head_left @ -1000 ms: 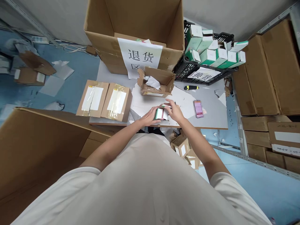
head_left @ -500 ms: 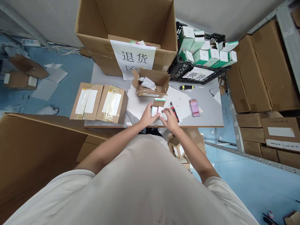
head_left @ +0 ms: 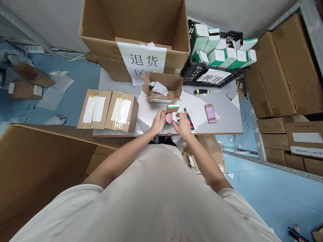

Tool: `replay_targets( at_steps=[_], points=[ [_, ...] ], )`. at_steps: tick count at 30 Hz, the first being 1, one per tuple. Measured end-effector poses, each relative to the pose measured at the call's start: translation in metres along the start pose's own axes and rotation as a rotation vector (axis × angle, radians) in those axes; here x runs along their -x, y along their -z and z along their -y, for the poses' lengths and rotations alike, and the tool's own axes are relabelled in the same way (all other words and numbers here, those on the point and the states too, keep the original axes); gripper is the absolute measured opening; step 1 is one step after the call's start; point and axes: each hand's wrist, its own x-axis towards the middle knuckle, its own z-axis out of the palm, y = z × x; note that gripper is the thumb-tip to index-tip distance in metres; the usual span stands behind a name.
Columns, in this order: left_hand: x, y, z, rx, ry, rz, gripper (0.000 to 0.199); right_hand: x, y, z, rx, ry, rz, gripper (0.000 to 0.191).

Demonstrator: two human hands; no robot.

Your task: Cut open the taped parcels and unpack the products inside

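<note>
A small green-and-white carton is at the table's front edge, its lid flap up at the far side. My left hand is closed around the carton's left side. Inside the carton a pink round-topped item shows. Beside it is a white block-like piece, pinched by the fingers of my right hand at the carton's right side. What this piece is, I cannot make out. Close to the right hand lies a red-and-black utility knife.
Behind the carton stands an open cardboard box with crumpled paper. Two taped boxes are at left, a large labelled carton at the back. A black crate holds several green-white cartons. A yellow-black tool and a blurred pink item lie right.
The pink item has come into view inside the carton. My right hand has shifted slightly right and now pinches the white piece. The left hand stays at the carton's left side.
</note>
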Motion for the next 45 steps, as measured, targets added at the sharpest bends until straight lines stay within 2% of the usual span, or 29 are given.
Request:
replay_targets(
  at_steps=[2, 5, 8, 11, 13, 16, 19, 22, 25, 28, 35, 37, 39, 45],
  points=[
    [0.005, 0.000, 0.005, 0.010, -0.046, -0.046, 0.054, 0.004, -0.006, -0.005, -0.054, -0.036, -0.063, 0.036],
    [0.010, 0.002, 0.006, -0.091, -0.215, -0.111, 0.057, 0.010, -0.017, -0.014, -0.170, -0.134, -0.096, 0.042],
    [0.009, 0.009, 0.001, -0.251, -0.360, -0.025, 0.053, 0.014, -0.022, -0.020, -0.220, -0.180, -0.121, 0.043],
    [0.005, 0.017, -0.002, -0.339, -0.402, 0.104, 0.067, 0.016, -0.015, -0.021, -0.057, -0.080, -0.223, 0.036],
    [0.002, 0.020, -0.002, -0.391, -0.400, 0.151, 0.089, 0.014, -0.005, -0.018, 0.097, 0.065, -0.173, 0.031],
    [0.001, 0.018, -0.001, -0.446, -0.371, 0.164, 0.105, 0.008, 0.010, -0.005, 0.249, 0.244, 0.029, 0.028],
    [0.002, 0.012, 0.003, -0.474, -0.328, 0.128, 0.102, -0.002, 0.020, 0.013, 0.335, 0.208, 0.136, 0.022],
    [0.003, 0.006, 0.007, -0.452, -0.340, 0.121, 0.106, -0.013, 0.022, 0.029, 0.403, 0.127, 0.196, 0.033],
    [0.004, 0.002, 0.012, -0.378, -0.376, 0.164, 0.114, -0.021, 0.021, 0.040, 0.472, 0.087, 0.244, 0.043],
    [0.003, 0.000, 0.019, -0.333, -0.398, 0.180, 0.112, -0.023, 0.020, 0.043, 0.500, 0.095, 0.250, 0.043],
    [-0.016, 0.005, 0.026, -0.294, -0.430, 0.107, 0.105, -0.027, 0.022, 0.046, 0.451, 0.147, 0.184, 0.036],
    [-0.023, 0.008, 0.027, -0.306, -0.405, 0.089, 0.108, -0.029, 0.032, 0.050, 0.424, 0.180, 0.157, 0.035],
    [-0.027, 0.010, 0.026, -0.317, -0.385, 0.073, 0.113, -0.029, 0.051, 0.053, 0.375, 0.223, 0.088, 0.037],
    [-0.026, 0.016, 0.018, -0.306, -0.328, 0.061, 0.132, -0.019, 0.144, 0.047, 0.118, 0.311, -0.220, 0.038]
  ],
)
